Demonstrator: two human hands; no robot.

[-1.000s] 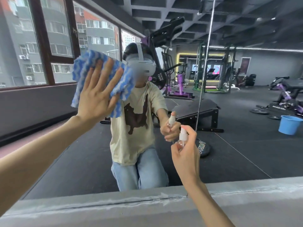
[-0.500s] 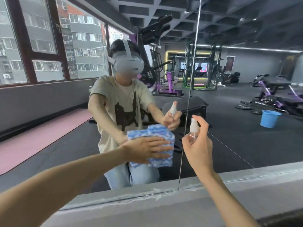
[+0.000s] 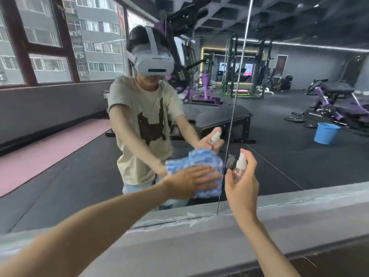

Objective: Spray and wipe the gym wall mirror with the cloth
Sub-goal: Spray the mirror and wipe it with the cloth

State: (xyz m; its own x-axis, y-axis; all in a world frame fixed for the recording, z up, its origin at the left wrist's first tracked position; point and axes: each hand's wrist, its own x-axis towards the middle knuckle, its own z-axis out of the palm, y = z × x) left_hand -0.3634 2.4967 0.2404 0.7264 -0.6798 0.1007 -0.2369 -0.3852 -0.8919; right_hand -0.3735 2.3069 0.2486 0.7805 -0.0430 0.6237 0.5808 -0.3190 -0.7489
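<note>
Just left of the seam [image 3: 236, 96] in the mirror [image 3: 299, 156], low down: pressing the blue cloth [image 3: 197, 162] to the glass under the flat, straight-fingered left hand [image 3: 191, 181]. Just right of the seam: gripping the spray bottle [image 3: 239, 166] in the curled right hand [image 3: 241, 182], forefinger atop the pump. Seemingly mid-wipe; remaining glass impossible to gauge.

No lettering can be read for certain. In the large wall mirror [image 3: 299, 162], white print marks a black round plate [image 3: 230, 161] beside the glass seam, a black padded piece of gym equipment [image 3: 180, 73] and a black low bench frame [image 3: 317, 115]. All of it is reversed and blurred.
</note>
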